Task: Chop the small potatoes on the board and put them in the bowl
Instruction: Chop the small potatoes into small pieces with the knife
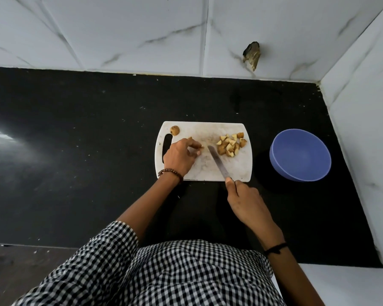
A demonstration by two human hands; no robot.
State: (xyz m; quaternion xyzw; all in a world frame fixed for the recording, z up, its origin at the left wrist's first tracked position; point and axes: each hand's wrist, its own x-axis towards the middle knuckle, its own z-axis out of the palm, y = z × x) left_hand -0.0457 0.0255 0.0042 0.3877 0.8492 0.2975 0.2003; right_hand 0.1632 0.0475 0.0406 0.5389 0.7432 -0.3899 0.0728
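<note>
On the black tabletop (pixel 75 151), the white board (pixel 208 171) carries one whole potato (pixel 175 130) at its far left corner, not yet cut. Just beside it the left hand (pixel 181 155) curls its fingers (pixel 195 144) down on a potato piece (pixel 189 138), pinning it. The knife (pixel 218 162) lies slanted across the board's middle, its handle gripped in the right hand (pixel 244 202) at the near edge. A pile of chopped pieces (pixel 230 144) sits toward the far right corner. The blue bowl (pixel 274 149), right of the board, holds nothing. Chopping looks mostly done; the transfer remains.
</note>
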